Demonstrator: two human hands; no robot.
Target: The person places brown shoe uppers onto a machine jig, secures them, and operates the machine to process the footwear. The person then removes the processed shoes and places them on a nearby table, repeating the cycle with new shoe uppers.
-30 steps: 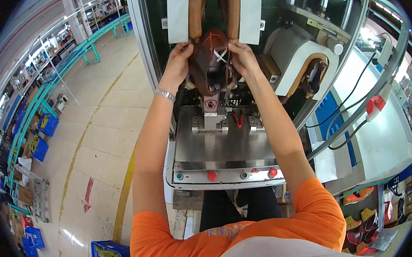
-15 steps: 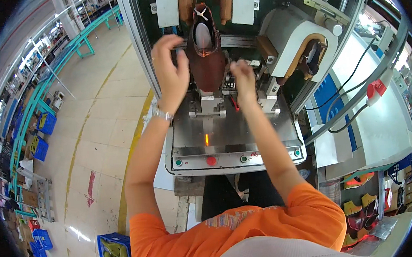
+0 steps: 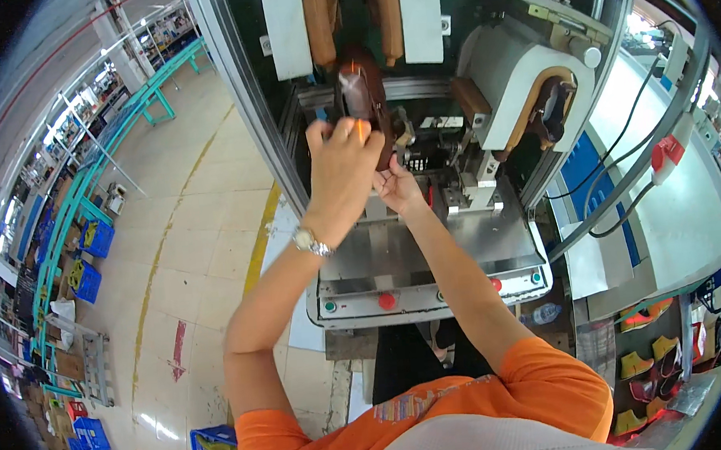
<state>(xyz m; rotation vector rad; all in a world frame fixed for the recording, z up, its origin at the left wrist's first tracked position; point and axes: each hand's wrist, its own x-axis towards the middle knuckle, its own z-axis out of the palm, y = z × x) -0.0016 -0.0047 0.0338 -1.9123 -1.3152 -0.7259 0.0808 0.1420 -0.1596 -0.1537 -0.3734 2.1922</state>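
Note:
A dark brown shoe upper on its last (image 3: pixel 366 99) is raised in front of the metal machine (image 3: pixel 429 245). My left hand (image 3: pixel 341 164) is wrapped around its lower part, a watch on the wrist. My right hand (image 3: pixel 398 187) is just below and to the right, fingers bent against the underside of the shoe. The machine's steel table carries clamps (image 3: pixel 475 192) and a red button (image 3: pixel 387 301) at its front edge.
A white padded form with another brown shoe (image 3: pixel 549 111) stands at the right. Cables and a red plug (image 3: pixel 665 153) hang beyond it. Shoes sit on a low rack (image 3: pixel 654 363) at lower right. Blue crates (image 3: pixel 94 239) and teal benches (image 3: pixel 82 186) line the left floor.
Both hands have lifted the shoe off the machine's clamp and drawn it up toward the camera. My left hand has closed round it; my right hand has slipped beneath.

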